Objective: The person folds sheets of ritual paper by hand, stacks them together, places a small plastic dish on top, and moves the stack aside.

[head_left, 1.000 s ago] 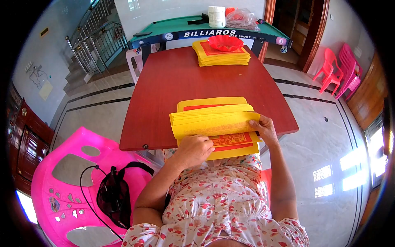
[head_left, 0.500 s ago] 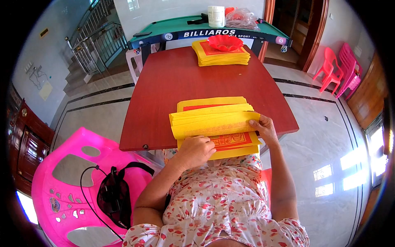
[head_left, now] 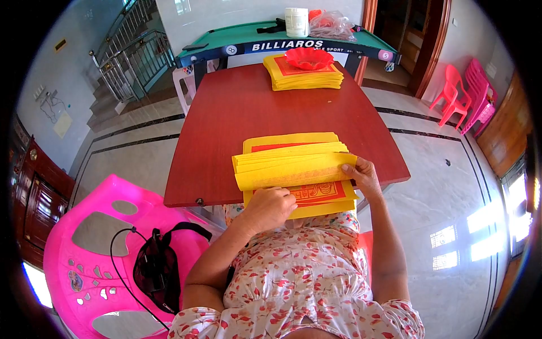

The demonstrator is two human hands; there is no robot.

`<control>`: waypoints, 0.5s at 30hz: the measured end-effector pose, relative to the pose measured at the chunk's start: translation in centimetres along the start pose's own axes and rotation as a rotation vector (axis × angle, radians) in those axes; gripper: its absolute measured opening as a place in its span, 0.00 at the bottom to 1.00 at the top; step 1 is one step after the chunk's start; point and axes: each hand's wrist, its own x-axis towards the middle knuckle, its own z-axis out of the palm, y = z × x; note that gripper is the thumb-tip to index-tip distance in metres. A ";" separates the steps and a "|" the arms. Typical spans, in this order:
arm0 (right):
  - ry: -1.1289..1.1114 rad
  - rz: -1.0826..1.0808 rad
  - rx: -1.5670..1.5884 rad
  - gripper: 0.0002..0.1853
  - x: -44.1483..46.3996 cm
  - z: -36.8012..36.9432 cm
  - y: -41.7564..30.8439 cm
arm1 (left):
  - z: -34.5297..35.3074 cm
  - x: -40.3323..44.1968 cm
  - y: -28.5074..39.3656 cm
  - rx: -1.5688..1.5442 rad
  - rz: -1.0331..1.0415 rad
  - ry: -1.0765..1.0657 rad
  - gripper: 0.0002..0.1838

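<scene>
A stack of yellow paper sheets [head_left: 291, 139] with red printed panels lies at the near edge of the red-brown table [head_left: 226, 124]. Several folded sheets [head_left: 288, 168] lie across it, overlapping like a fan. My right hand [head_left: 364, 176] pinches their right end between thumb and fingers. Below the fold, my left hand [head_left: 270, 208] rests with curled fingers at the left of a red printed panel [head_left: 319, 193]; its fingertips are partly hidden, and what they grip cannot be made out.
At the table's far end a red scalloped dish [head_left: 309, 58] sits on another yellow paper stack [head_left: 307, 82]. Behind is a billiard table [head_left: 237, 38] with a white tub [head_left: 297, 22]. A pink chair [head_left: 73, 237] holding a black mesh bag [head_left: 155, 271] stands at the left.
My left hand has shifted very slightly right and down along the sheets. My right hand keeps its hold on the folded sheets, which have barely moved.
</scene>
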 end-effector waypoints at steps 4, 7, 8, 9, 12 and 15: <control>0.000 0.005 0.004 0.14 0.0 0.0 0.0 | 0.0 0.0 0.0 -0.005 -0.008 -0.013 0.08; -0.007 -0.006 -0.002 0.14 0.1 -0.2 0.3 | 0.1 0.0 0.0 -0.015 -0.012 -0.013 0.08; -0.021 -0.016 -0.008 0.14 0.1 -0.2 0.4 | 0.1 0.0 0.0 -0.015 -0.013 -0.015 0.08; -0.021 -0.016 -0.008 0.14 0.1 -0.2 0.4 | 0.1 0.0 0.0 -0.016 -0.013 -0.015 0.08; -0.014 -0.009 0.005 0.14 0.0 -0.1 0.2 | 0.1 0.0 -0.1 -0.010 0.003 -0.007 0.08; -0.005 -0.017 0.009 0.14 0.0 0.1 -0.1 | 0.0 0.0 -0.1 -0.012 -0.002 -0.008 0.08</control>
